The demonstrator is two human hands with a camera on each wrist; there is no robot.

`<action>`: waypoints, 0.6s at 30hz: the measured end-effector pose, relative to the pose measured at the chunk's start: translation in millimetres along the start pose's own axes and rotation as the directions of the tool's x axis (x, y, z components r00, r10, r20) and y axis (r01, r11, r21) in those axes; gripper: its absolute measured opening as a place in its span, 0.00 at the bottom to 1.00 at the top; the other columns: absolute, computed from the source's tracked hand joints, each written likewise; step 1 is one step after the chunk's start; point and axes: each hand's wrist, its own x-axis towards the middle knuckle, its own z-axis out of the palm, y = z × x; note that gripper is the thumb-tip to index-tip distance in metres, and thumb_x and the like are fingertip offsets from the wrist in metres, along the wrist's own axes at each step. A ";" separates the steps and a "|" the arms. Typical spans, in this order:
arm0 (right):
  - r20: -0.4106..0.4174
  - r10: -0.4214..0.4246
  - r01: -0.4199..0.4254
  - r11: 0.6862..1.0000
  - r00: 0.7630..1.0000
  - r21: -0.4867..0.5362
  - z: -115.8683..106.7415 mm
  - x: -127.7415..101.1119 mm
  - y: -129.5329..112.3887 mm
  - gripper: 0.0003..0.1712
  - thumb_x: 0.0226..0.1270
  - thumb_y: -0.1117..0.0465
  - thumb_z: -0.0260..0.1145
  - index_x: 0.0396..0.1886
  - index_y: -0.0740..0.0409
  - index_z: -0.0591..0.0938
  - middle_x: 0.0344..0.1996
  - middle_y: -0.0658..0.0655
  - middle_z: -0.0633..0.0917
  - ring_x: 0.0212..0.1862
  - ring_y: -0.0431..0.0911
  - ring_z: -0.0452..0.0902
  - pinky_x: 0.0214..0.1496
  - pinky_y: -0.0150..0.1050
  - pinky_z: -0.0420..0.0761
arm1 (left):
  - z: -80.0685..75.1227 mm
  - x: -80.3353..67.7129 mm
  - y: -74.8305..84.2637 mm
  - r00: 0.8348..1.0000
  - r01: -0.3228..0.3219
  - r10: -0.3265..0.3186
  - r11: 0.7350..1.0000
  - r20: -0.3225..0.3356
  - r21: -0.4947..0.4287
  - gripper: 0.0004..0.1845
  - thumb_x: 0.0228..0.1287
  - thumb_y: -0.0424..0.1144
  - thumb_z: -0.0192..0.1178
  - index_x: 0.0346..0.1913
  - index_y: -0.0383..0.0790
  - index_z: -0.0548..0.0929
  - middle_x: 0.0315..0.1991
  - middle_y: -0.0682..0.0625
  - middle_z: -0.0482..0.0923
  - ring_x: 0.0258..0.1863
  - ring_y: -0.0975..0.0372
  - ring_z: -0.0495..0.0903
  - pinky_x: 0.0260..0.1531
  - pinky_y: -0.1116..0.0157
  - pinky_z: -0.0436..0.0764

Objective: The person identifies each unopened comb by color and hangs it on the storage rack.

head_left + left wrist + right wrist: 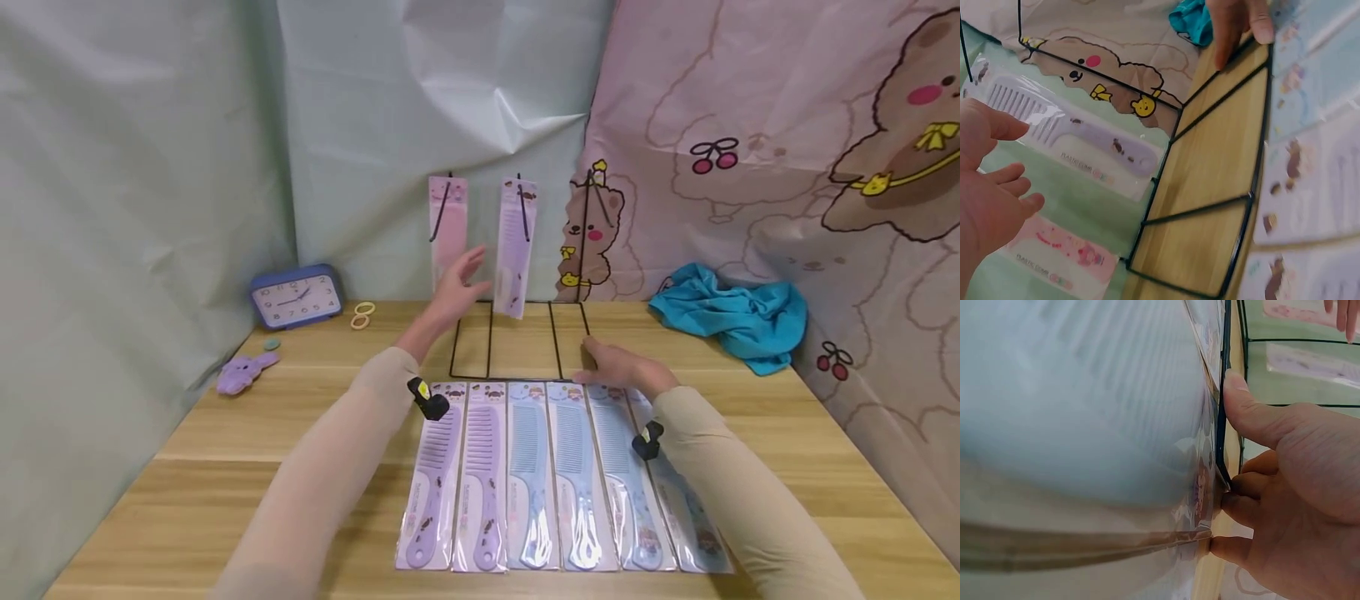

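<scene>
A black wire display rack [556, 342] stands on the table, its upright hooks carrying a packaged pink comb [450, 229] and a packaged purple comb [513, 250]. My left hand [453, 292] is raised in front of these, fingers spread and loosely bent, holding nothing; in the head view it overlaps the pink comb's lower part. At the front right corner of the rack's base, my right hand [1300, 478] grips the wire with thumb and bent fingers. Just before the rack lie packaged purple combs [480, 475] and blue combs [529, 475], side by side. My right forearm partly covers the rightmost one.
To the left stand a blue clock [296, 297], two small hair ties [363, 315] and a purple plush-like piece [242, 374]. A crumpled teal cloth [731, 317] lies at the back right. Curtains with bear prints [750, 200] close off the back and right side.
</scene>
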 end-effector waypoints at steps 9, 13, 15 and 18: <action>-0.008 -0.005 0.005 1.000 1.000 0.004 -1.5 -0.6 2.3 0.52 0.72 0.44 0.63 0.80 0.66 0.48 0.76 0.72 0.56 0.75 0.65 0.52 0.74 0.60 0.55 | -15.9 -44.6 -23.1 0.982 -0.106 0.043 0.932 0.183 0.348 0.43 0.68 0.32 0.63 0.80 0.41 0.50 0.75 0.35 0.58 0.72 0.45 0.61 0.70 0.49 0.62; 0.006 0.009 -0.009 1.000 1.000 0.018 -1.1 -1.8 0.6 0.53 0.72 0.43 0.63 0.80 0.65 0.48 0.76 0.72 0.55 0.75 0.66 0.51 0.74 0.61 0.55 | -19.5 -73.6 -34.1 0.967 -0.119 -0.018 0.848 0.253 0.516 0.50 0.67 0.42 0.67 0.81 0.44 0.44 0.78 0.38 0.50 0.75 0.47 0.54 0.73 0.50 0.56; 0.008 0.012 -0.012 1.000 1.000 0.018 -0.9 -2.0 -0.7 0.52 0.72 0.44 0.63 0.80 0.65 0.48 0.76 0.71 0.55 0.75 0.65 0.51 0.74 0.60 0.55 | -19.7 -87.1 -35.4 0.960 -0.131 -0.046 0.799 0.276 0.588 0.55 0.63 0.46 0.70 0.81 0.43 0.42 0.79 0.37 0.48 0.76 0.46 0.52 0.73 0.49 0.55; 0.001 0.013 -0.013 1.000 1.000 0.012 -0.8 -1.7 -1.8 0.51 0.73 0.44 0.63 0.80 0.65 0.48 0.76 0.72 0.56 0.75 0.65 0.52 0.74 0.60 0.56 | -19.5 -104.8 -33.4 0.955 -0.119 -0.097 0.742 0.281 0.660 0.62 0.56 0.52 0.75 0.81 0.39 0.41 0.77 0.32 0.49 0.75 0.42 0.54 0.72 0.47 0.56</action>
